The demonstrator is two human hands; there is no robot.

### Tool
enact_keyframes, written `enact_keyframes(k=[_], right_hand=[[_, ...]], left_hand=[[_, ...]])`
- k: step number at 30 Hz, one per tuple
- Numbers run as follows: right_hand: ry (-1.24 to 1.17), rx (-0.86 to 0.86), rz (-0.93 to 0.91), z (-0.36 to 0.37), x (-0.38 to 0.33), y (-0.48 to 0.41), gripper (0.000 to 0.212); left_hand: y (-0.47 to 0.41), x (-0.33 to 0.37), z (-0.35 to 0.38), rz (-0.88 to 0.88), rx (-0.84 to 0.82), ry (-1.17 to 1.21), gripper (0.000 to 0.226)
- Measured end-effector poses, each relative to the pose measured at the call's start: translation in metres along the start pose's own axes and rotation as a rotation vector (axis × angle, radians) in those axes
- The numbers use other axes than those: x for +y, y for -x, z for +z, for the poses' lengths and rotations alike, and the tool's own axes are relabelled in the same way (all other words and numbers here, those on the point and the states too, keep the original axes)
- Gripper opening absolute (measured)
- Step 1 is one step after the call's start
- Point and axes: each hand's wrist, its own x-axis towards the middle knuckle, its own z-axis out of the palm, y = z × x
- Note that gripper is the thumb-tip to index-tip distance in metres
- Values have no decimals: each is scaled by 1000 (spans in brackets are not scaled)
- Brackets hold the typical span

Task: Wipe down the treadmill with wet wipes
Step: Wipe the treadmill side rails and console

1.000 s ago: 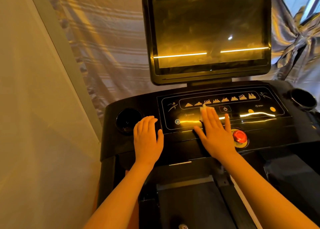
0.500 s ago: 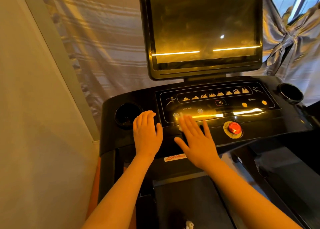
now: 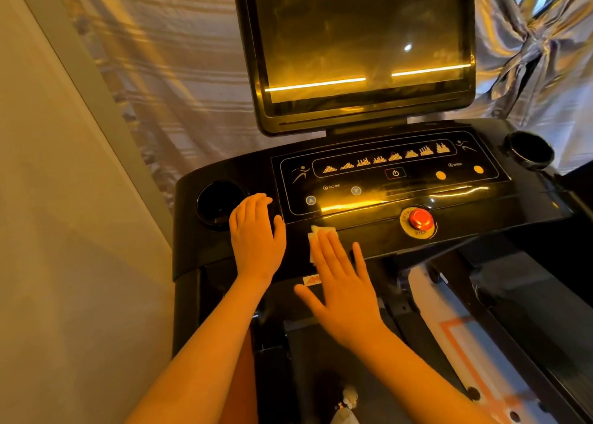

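Two flat hands, console-wiping step: left hand (image 3: pixel 256 240) rests straight-fingered on glossy black treadmill console (image 3: pixel 481 226); right hand (image 3: pixel 345 290), fingers straight, presses white wet wipe (image 3: pixel 322 232) on its near ledge. Next, probably sweep right, skirting red stop button (image 3: pixel 418 218).

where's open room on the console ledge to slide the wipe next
Bare console ledge lies between the wipe and the red stop button, and from that button to its right end. Crowded at left: the left hand lies flat between the left cup holder and the control panel, the right hand pressing the wipe beside it.
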Motion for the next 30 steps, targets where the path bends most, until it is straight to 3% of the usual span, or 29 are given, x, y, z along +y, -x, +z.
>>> enact_keyframes(k=[3, 9, 16, 24, 30], right_hand=[[17, 23, 10, -2, 14, 0, 72], [67, 53, 244, -9, 78, 21, 76], [-28, 76, 238, -4, 53, 30, 82], [-16, 96, 231, -3, 68, 37, 76], [-9, 142, 361, -11, 120, 39, 76]], left_hand=[[0, -1, -2, 2, -1, 9, 30], [-1, -1, 0, 4, 22, 10, 29], [-4, 6, -1, 31, 24, 30, 31], [8, 113, 34, 269, -137, 236, 37], [21, 141, 64, 282, -212, 203, 38]])
